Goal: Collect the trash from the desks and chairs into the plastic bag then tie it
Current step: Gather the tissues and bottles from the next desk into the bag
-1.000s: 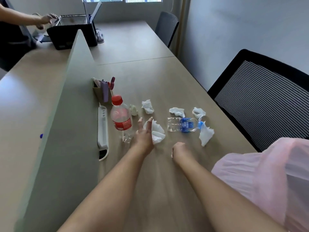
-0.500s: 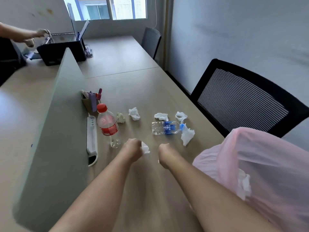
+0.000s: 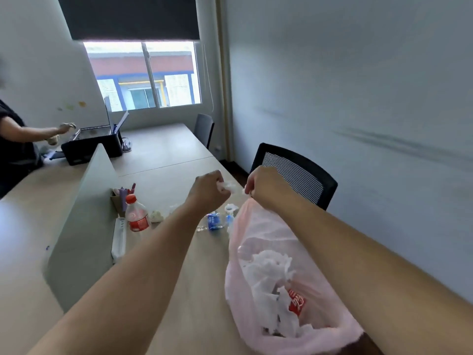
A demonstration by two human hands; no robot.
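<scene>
Holding the mouth of the bag open is what matters most now. Your right hand (image 3: 265,188) pinches the rim of the pink plastic bag (image 3: 252,226) above the bench (image 3: 163,160), fingers curled tight on the film, while the rest of the bag sags toward you with white tissues and something red-labelled already inside. Your left hand (image 3: 208,192) hangs just beside it, fingers closed round a crumpled tissue (image 3: 227,186), with a bit of white poking out toward the bag. From this angle you cannot tell how wide the mouth gapes. Lift the rim and draw it sideways so the opening faces your left hand, then carry the tissue right over the gap and only then loosen your fingers. Thin film likely clings shut, and a light wad could catch on the edge and drop back. On the bench beyond your hands lie a crushed bottle (image 3: 213,221) with a blue label, a tissue wad (image 3: 231,208) just beside it, and a smaller wad (image 3: 156,216) next to the upright red-capped bottle (image 3: 135,213). Much of the collecting remains, so leave slack at the rim for the knot.
</scene>
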